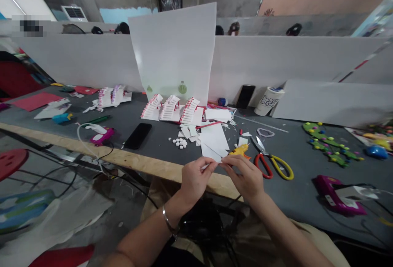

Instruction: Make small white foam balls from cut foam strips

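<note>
Paper strip (215, 162), small and white, is held between both hands just above the near edge of the bench (159, 168), in front of the person's body. The left hand (193, 179) pinches one end with thumb and forefinger, and the right hand (245, 177) pinches the other. Both sets of fingers are closed narrowly on it, probably so that the thin piece stays taut and close to the eyes for fine handling. Most of the strip is hidden by the fingertips.

Loose white sheets (215, 138) lie just beyond the hands, likely kept there as stock within easy reach. The scissors (272, 162), with red and yellow handles, lie open just right of the right hand, beside a small yellow tool (239, 149). Farther off, folded paper stairs (168, 109) stand in a row before an upright white sheet (175, 50), seemingly set back out of the way. A black phone (137, 135) lies to the left, and a pink glue gun (337, 193) rests at the near right.
</note>
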### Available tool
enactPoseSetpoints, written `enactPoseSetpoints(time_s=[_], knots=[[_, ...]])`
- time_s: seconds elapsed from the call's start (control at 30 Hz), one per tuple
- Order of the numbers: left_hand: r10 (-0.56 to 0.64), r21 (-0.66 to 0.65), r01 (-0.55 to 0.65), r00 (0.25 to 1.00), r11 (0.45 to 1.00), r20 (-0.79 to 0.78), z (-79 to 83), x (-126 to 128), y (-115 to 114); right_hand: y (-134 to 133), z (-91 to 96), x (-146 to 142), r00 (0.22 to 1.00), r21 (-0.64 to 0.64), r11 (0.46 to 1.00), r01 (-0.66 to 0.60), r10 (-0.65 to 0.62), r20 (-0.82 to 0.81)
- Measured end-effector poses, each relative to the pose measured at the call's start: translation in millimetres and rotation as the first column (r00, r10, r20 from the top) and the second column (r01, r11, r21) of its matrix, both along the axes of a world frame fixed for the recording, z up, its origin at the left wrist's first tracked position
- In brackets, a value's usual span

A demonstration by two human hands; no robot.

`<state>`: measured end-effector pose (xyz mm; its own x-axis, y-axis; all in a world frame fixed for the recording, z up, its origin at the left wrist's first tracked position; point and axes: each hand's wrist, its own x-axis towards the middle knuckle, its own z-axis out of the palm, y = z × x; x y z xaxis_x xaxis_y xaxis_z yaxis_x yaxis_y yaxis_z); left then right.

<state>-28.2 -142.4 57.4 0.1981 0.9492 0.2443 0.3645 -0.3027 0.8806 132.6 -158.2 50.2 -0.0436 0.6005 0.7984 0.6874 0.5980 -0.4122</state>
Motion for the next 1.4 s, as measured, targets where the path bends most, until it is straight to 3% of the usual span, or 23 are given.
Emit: enactPoseSetpoints(time_s=[0.2, 0.43, 0.7, 0.83, 1.0, 1.13, 1.4], knots=[[0.015, 0.099, -0.015, 1.0, 0.995, -0.004, -1.1, 1, -4, -3, 2.6, -3, 0.999, -0.019, 0.999, -0.03, 0.03, -0.025], [-0.057, 0.194, 0.046, 0.997, 0.98, 0.054, 3.6, 1, -5, -5, 4.0, -3, 0.948, -0.223, 0.96, -0.167, 0.094, -0.304], [-0.039, 0.118, 0.019, 0.985, 0.993, 0.17, 17.5, 5, -6, -10, 25.4, -1, 0.961, -0.264, 0.951, -0.162, 0.091, -0.262], [-0.091, 0.12, 0.058, 0.953, 0.991, 0.289, 21.9, 9, -5, -9, 41.4, -1, 0.943, -0.327, 0.924, -0.196, 0.087, -0.32], [-0.151, 0.057, 0.14, 0.882, 0.988, 0.447, 24.3, 12, -3, -11, 47.9, 4, 0.904, -0.448, 0.839, -0.308, 0.112, -0.412], [-0.145, 0.083, 0.12, 0.879, 0.989, 0.455, 21.5, 12, -6, -10, 44.7, 6, 0.859, -0.537, 0.746, -0.394, 0.091, -0.504], [-0.146, 0.085, 0.121, 0.885, 0.989, 0.443, 20.5, 8, -9, -6, 44.8, 2, 0.693, -0.521, 0.579, -0.627, 0.108, -0.713]])
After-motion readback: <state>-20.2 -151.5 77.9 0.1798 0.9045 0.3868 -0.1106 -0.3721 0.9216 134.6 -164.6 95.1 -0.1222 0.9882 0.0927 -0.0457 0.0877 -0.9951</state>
